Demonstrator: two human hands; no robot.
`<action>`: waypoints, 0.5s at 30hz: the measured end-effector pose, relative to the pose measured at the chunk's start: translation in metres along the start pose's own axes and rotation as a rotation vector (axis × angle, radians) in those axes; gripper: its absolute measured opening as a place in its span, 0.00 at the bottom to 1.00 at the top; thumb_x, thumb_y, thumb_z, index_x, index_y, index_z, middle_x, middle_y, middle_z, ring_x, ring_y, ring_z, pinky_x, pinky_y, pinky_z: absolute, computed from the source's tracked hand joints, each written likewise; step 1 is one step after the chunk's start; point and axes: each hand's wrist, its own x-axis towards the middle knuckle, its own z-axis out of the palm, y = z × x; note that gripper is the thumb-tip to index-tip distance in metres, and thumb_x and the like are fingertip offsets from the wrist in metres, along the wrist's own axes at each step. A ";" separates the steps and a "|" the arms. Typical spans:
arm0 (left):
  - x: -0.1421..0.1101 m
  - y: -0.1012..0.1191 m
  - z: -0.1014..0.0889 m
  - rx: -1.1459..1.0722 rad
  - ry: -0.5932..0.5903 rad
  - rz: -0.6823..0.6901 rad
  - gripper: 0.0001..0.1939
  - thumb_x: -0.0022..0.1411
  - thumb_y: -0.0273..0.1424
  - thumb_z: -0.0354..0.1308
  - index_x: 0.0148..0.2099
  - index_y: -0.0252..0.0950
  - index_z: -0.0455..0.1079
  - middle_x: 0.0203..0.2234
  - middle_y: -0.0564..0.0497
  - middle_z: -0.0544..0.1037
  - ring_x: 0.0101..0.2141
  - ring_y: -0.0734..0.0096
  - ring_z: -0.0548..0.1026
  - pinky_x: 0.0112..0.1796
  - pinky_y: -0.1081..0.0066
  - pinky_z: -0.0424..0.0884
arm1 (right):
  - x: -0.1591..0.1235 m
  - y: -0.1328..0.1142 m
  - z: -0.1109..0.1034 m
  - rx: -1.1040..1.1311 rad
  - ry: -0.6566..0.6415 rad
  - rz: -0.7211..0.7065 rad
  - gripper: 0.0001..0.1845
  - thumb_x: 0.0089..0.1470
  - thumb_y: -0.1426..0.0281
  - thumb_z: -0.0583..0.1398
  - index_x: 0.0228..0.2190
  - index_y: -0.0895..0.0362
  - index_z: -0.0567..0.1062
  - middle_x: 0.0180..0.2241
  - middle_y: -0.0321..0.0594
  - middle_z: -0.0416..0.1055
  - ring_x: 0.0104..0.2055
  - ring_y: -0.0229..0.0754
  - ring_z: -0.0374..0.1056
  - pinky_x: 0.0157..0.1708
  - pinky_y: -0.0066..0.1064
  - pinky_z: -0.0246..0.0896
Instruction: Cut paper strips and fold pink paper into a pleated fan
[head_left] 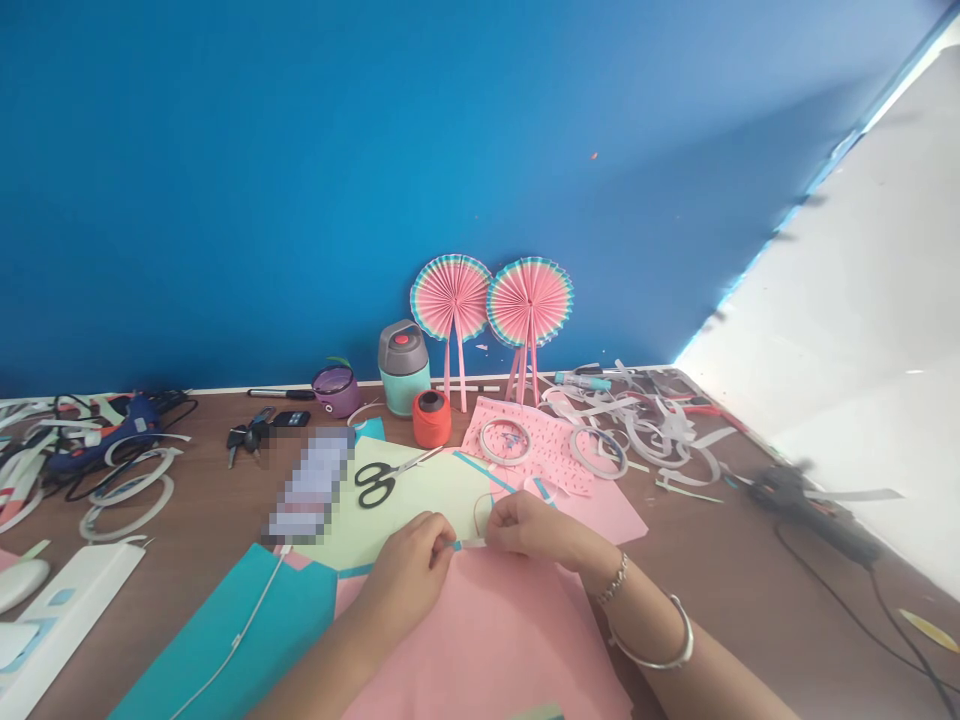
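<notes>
Over the pink paper sheet (517, 640), my left hand (416, 560) and my right hand (529, 528) are close together with their fingertips pinched. Between them runs a narrow pale strip (472, 544) with a blue patch at its left end; it looks like paper, partly covered by my fingers. A thin reddish thread (475, 512) loops up beside my right fingers. Behind my hands, black-handled scissors (377, 484) lie on a pale green sheet (330, 510). A teal sheet (247, 630) extends at the left.
Two pink pleated paper fans (454, 300) lean against the blue wall. Nearby stand a teal jar (405, 375), a red thread spool (432, 420) and a purple cup (335, 392). Tape rolls (505, 441), paper scraps (660, 420), a blurred phone (311, 485) and a power strip (75, 610) surround the sheets.
</notes>
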 end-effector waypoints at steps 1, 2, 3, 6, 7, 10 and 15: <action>0.000 0.000 0.000 0.008 -0.006 -0.003 0.09 0.53 0.22 0.48 0.29 0.40 0.67 0.25 0.53 0.72 0.27 0.68 0.70 0.28 0.72 0.62 | 0.000 0.001 0.000 0.000 -0.003 0.000 0.03 0.38 0.72 0.55 0.17 0.58 0.65 0.17 0.30 0.56 0.20 0.31 0.50 0.20 0.25 0.44; 0.000 0.000 0.000 0.014 -0.009 -0.005 0.09 0.53 0.22 0.48 0.29 0.40 0.66 0.26 0.53 0.72 0.27 0.68 0.70 0.28 0.71 0.62 | 0.000 0.001 0.000 -0.001 -0.006 -0.001 0.03 0.38 0.72 0.55 0.17 0.58 0.65 0.17 0.30 0.56 0.20 0.31 0.50 0.20 0.24 0.44; 0.000 0.000 0.000 0.019 -0.011 -0.005 0.09 0.53 0.22 0.48 0.30 0.40 0.66 0.26 0.53 0.72 0.28 0.68 0.70 0.28 0.71 0.62 | 0.000 0.002 0.000 -0.003 -0.006 -0.004 0.03 0.38 0.72 0.55 0.17 0.58 0.65 0.17 0.30 0.56 0.20 0.31 0.50 0.20 0.24 0.44; 0.000 0.000 0.000 0.031 -0.022 -0.003 0.09 0.54 0.22 0.47 0.30 0.40 0.66 0.27 0.53 0.72 0.28 0.68 0.70 0.29 0.71 0.62 | 0.000 0.003 0.000 -0.013 -0.008 0.000 0.03 0.39 0.72 0.54 0.18 0.58 0.65 0.18 0.30 0.55 0.21 0.31 0.50 0.20 0.24 0.44; 0.000 0.000 0.000 0.037 -0.029 -0.005 0.09 0.54 0.22 0.47 0.30 0.40 0.66 0.27 0.53 0.72 0.28 0.68 0.70 0.29 0.71 0.62 | 0.001 0.003 0.000 -0.015 -0.007 0.002 0.03 0.39 0.72 0.54 0.18 0.58 0.65 0.18 0.30 0.55 0.21 0.31 0.50 0.20 0.24 0.44; 0.001 0.001 0.000 0.068 -0.047 -0.010 0.09 0.54 0.22 0.46 0.30 0.39 0.65 0.27 0.53 0.72 0.29 0.68 0.70 0.29 0.71 0.62 | 0.001 0.002 0.001 -0.017 -0.003 0.005 0.03 0.38 0.72 0.54 0.17 0.58 0.65 0.17 0.30 0.55 0.21 0.31 0.50 0.19 0.24 0.44; 0.001 0.003 -0.002 0.111 -0.085 -0.011 0.10 0.56 0.22 0.45 0.30 0.39 0.64 0.28 0.53 0.71 0.29 0.69 0.70 0.30 0.71 0.62 | 0.001 0.000 0.001 -0.034 0.008 0.018 0.03 0.37 0.73 0.54 0.17 0.58 0.63 0.17 0.29 0.53 0.20 0.30 0.47 0.19 0.24 0.41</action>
